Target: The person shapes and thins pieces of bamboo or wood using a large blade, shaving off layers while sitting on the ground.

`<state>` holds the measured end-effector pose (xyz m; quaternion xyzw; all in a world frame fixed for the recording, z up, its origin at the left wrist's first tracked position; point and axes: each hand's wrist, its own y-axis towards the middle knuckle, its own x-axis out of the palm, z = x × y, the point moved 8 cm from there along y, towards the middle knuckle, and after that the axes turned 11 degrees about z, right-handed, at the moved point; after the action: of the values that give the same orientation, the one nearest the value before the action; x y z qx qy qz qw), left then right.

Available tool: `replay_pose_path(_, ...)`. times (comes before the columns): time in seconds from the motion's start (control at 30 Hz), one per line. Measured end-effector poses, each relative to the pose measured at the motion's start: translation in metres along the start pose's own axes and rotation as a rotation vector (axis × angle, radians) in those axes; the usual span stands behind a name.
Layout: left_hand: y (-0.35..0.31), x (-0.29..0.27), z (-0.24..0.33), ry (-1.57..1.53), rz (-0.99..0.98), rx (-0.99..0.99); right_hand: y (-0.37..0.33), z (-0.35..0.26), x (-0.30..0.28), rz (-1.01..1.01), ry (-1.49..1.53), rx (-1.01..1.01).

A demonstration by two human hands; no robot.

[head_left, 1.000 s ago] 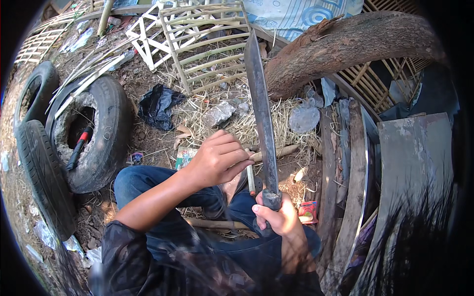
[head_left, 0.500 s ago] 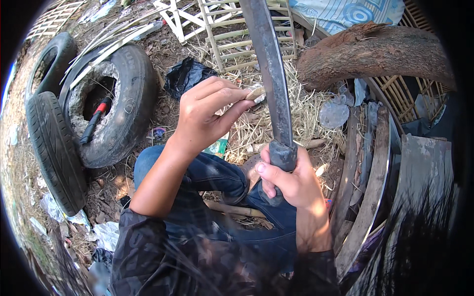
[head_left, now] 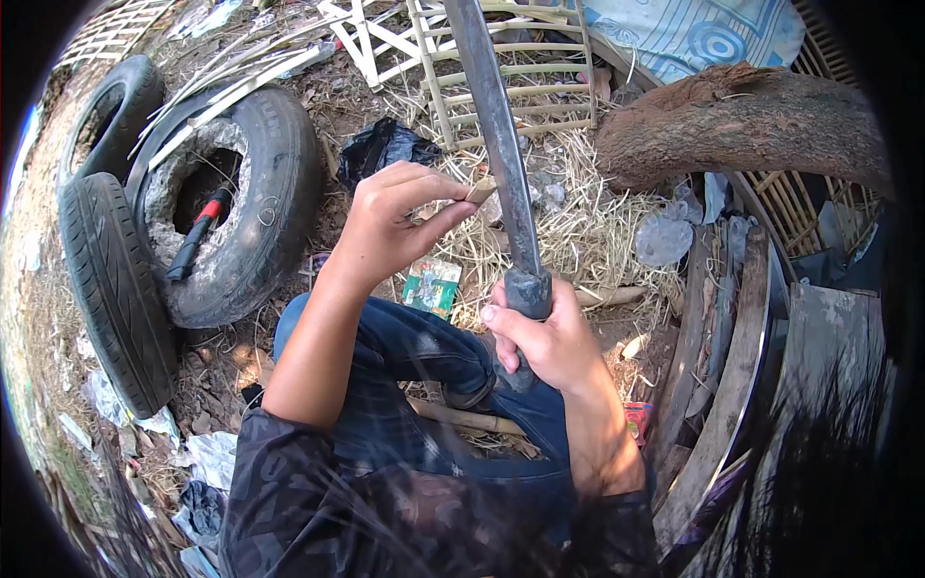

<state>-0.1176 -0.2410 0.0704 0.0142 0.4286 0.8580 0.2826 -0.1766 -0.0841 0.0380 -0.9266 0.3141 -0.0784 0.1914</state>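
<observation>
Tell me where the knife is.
In the head view, the knife is just right of centre, in the right hand, blade beside the wood piece the left hand pinches.

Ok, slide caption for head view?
Left grip pinching a small tan piece beside a long dark metal machete in the right grip.

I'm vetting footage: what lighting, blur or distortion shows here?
Head view: sun patches the right forearm; dark strands at lower right look blurred; the weathered grey wooden plank appears bowed, the corners black; the long grey metal blade is fairly clear.
</observation>
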Motion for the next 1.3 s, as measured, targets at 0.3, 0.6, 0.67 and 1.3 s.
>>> replay_pose_path(0.3, -0.004, -0.005, 0.029, -0.046, 0.046, -0.034, -0.026, -0.003, 0.000, -0.005, 0.018, -0.040)
replay_pose_path(0.6, -0.010, 0.011, 0.016, -0.057, -0.051, -0.088, -0.020, 0.015, -0.007, 0.068, -0.018, -0.010)
replay_pose_path(0.67, -0.010, 0.012, 0.016, -0.068, -0.049, -0.111, -0.023, 0.013, -0.008, 0.090, 0.012, -0.006)
replay_pose_path(1.3, -0.006, 0.010, 0.026, -0.092, -0.090, -0.097, -0.036, 0.017, -0.006, 0.187, -0.067, -0.147)
